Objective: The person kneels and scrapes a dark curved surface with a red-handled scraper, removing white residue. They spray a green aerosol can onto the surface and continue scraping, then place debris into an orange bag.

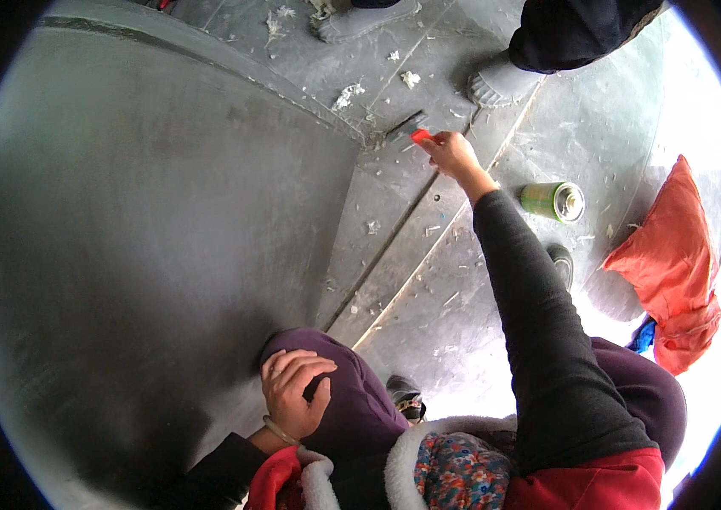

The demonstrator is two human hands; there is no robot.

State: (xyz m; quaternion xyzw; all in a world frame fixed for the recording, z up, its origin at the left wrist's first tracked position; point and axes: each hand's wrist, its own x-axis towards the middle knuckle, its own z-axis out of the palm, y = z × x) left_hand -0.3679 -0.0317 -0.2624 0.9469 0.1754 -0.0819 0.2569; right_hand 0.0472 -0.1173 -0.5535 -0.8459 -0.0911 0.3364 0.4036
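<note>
My right hand (453,155) is stretched forward over the grey floor, closed around the red handle of a scraper or brush-like tool (406,126). Its dark, wide head lies low over the floor near the corner of a large grey panel (175,172); whether it touches is unclear. My left hand (297,389) holds nothing and rests on my left knee, fingers slightly bent and apart, with a bangle at the wrist. White and pale scraps (349,95) are scattered on the floor around the tool's head.
A green spray can (553,201) lies on its side right of my right forearm. Farther right is an orange-red cloth bag (673,255). Another person's grey boots (502,81) stand just beyond the tool. A narrow dark groove (392,236) crosses the floor diagonally.
</note>
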